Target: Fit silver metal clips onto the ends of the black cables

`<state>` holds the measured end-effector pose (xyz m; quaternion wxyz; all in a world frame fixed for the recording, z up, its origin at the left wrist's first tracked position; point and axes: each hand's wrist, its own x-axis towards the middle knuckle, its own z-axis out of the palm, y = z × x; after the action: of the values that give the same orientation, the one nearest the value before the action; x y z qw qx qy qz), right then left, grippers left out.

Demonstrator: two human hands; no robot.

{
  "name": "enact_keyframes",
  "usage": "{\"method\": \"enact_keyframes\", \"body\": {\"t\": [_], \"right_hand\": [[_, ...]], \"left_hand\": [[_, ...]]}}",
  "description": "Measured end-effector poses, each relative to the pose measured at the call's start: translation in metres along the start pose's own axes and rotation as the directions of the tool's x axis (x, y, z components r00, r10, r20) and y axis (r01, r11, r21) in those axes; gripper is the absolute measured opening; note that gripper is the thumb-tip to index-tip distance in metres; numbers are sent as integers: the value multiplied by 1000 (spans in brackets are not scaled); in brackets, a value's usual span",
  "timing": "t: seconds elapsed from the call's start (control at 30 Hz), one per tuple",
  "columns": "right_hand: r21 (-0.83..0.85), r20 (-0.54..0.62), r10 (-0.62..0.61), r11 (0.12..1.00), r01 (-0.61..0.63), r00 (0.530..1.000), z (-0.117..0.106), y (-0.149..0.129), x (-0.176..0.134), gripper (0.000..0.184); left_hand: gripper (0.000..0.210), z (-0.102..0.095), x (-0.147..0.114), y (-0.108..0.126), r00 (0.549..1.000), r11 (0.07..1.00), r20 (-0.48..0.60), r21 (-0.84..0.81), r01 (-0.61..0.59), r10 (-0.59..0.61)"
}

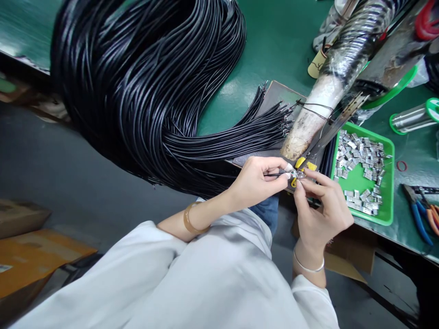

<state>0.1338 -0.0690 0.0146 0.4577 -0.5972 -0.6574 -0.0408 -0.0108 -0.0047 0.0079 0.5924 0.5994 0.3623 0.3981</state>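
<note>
My left hand [255,182] pinches a black cable [273,174] close to its stripped end. Facing it, my right hand [320,201] has thumb and fingers closed on a small metal connector [300,174], which meets the cable end between the two hands. Fingertips partly cover the joint, so I cannot tell how far the wire sits in the connector. Just beyond the fingers are yellow pieces [306,164] at the table edge. A large bundle of black cables [147,87] sweeps over the table on the left, its stripped ends lying on a grey board [279,93].
A green tray [387,183] holds many small metal connectors. Over the work spot hangs a white duct [313,109] with a metal bar [338,125] alongside. Further right are a solder spool [413,118], a red ring [401,165] and blue-handled pliers [420,219]. Cardboard boxes [41,256] stand lower left.
</note>
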Motion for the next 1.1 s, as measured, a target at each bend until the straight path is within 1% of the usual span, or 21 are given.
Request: {"method": "enact_keyframes", "body": {"t": [0.17, 0.27, 0.37, 0.57, 0.67, 0.77, 0.83, 0.9, 0.97, 1.03, 1.1], "right_hand": [[14, -13, 27, 1000, -26, 1000, 2, 3, 1, 17], [13, -34, 34, 999, -34, 999, 1, 2, 3, 18], [14, -16, 31, 999, -31, 999, -1, -1, 4, 19], [5, 28, -14, 1000, 14, 1000, -3, -3, 0, 15], [15, 44, -30, 999, 29, 999, -3, -2, -1, 16], [19, 31, -31, 999, 30, 999, -2, -2, -1, 17], [25, 5, -19, 1000, 19, 1000, -2, -2, -2, 17], [33, -36, 15, 999, -14, 999, -3, 0, -4, 16], [37, -68, 101, 994, -99, 993, -5, 3, -7, 13], [51, -46, 227, 973, -225, 973, -7, 7, -8, 12], [106, 47, 329, 937, -333, 943, -9, 10, -8, 11]], "left_hand": [[13, 3, 0, -1, 1000, 999, -9, -33, 25, -26], [14, 4, 1, 0, 1000, 999, -12, -51, 9, -10], [14, 3, 2, 2, 1000, 998, -2, -69, 0, -1], [9, -1, 5, -1, 994, 992, 43, -80, 100, -97], [7, -3, 4, -2, 993, 991, 54, -80, 111, -107], [8, -3, 4, -1, 993, 992, 54, -73, 106, -103], [9, -3, 3, 0, 990, 988, 66, -84, 132, -127], [11, -3, 1, 1, 980, 978, 106, -105, 179, -167], [15, -3, -1, 1, 972, 973, 153, -120, 200, -181], [16, -3, -4, 1, 979, 984, 158, -106, 144, -127], [15, -5, -7, 2, 991, 999, 129, -45, 28, -22]]}}
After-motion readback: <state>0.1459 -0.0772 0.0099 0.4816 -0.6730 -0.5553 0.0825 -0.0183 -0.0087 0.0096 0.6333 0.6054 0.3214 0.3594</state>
